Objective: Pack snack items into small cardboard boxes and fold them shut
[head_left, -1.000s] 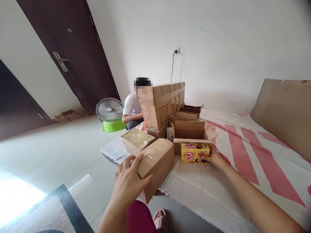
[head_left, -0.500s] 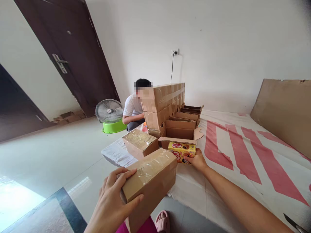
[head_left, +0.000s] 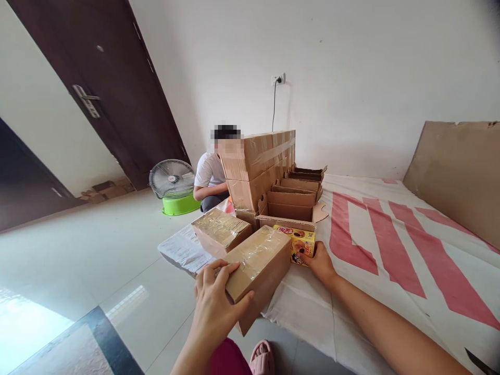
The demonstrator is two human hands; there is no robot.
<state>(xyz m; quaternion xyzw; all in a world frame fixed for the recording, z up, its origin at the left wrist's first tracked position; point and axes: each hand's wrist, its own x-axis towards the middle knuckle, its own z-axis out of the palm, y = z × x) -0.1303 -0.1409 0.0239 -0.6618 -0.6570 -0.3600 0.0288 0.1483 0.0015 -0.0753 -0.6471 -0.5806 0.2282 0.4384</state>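
Observation:
A long taped cardboard box (head_left: pixel 269 276) lies at the near edge of the cloth-covered surface, its near end jutting past the edge. My left hand (head_left: pixel 219 291) grips that near end, thumb on the side and fingers over the top. Just beyond the box's far end, my right hand (head_left: pixel 320 263) holds a small yellow snack box (head_left: pixel 302 245) by its right side. The snack box is partly hidden behind the cardboard box. Behind it stands an open cardboard box (head_left: pixel 289 207) with its flap toward me.
Stacked taped cartons (head_left: pixel 253 177) stand behind a row of open boxes. Another taped box (head_left: pixel 222 229) lies at left. A person (head_left: pixel 211 174) crouches beyond the stack, near a fan (head_left: pixel 172 178). A dark blade-like object (head_left: pixel 478 360) lies at lower right.
My left hand has pushed the long cardboard box forward and to the right, so it now covers more of the yellow snack box. My right hand has barely moved.

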